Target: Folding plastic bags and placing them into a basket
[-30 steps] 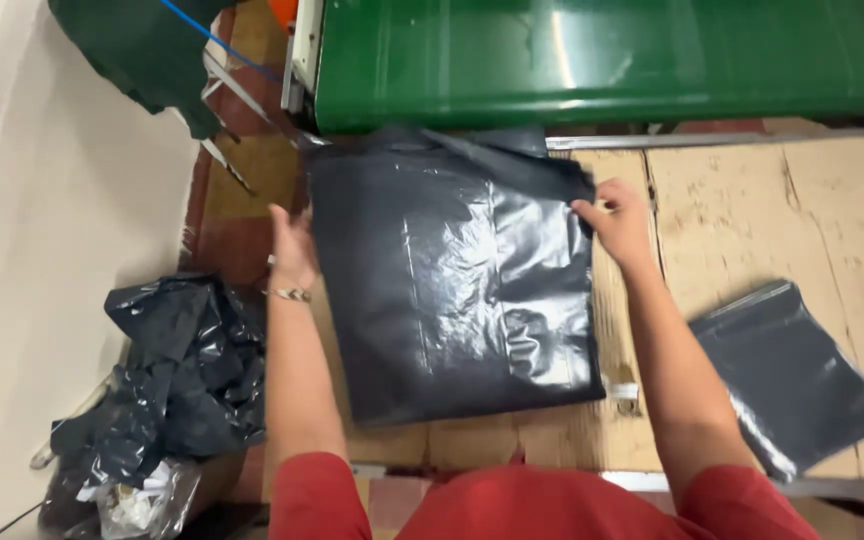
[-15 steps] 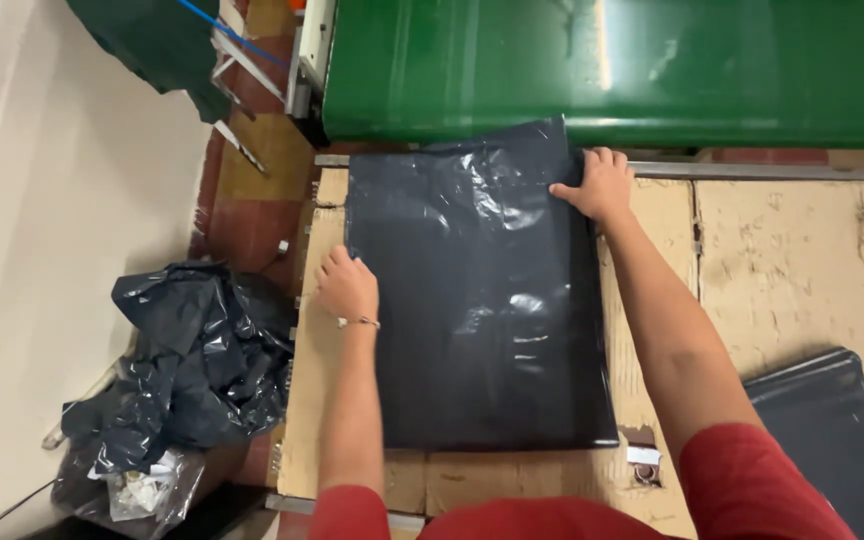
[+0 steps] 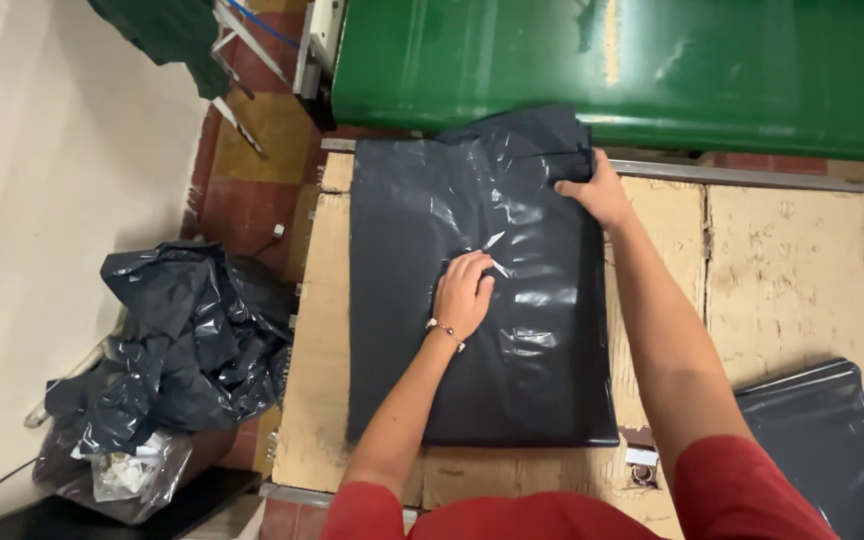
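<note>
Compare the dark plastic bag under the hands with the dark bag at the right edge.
The flat dark grey plastic bag under the hands lies wholly in view, pressed by the left hand and right hand. The dark grey bag at the right edge is cut off and untouched. Both are glossy, on cardboard.

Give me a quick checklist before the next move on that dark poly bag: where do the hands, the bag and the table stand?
1. Left hand pressing flat on the grey poly bag: ok.
2. Right hand gripping the bag's top right corner: ok.
3. Bag lying wholly on the cardboard table top: not ok, its top edge laps onto the green conveyor.
4. Bag smooth: not ok, wrinkles show near the top.
5. Bag sealed: cannot tell.
6. Second grey bag clear of the hands: ok.
</note>
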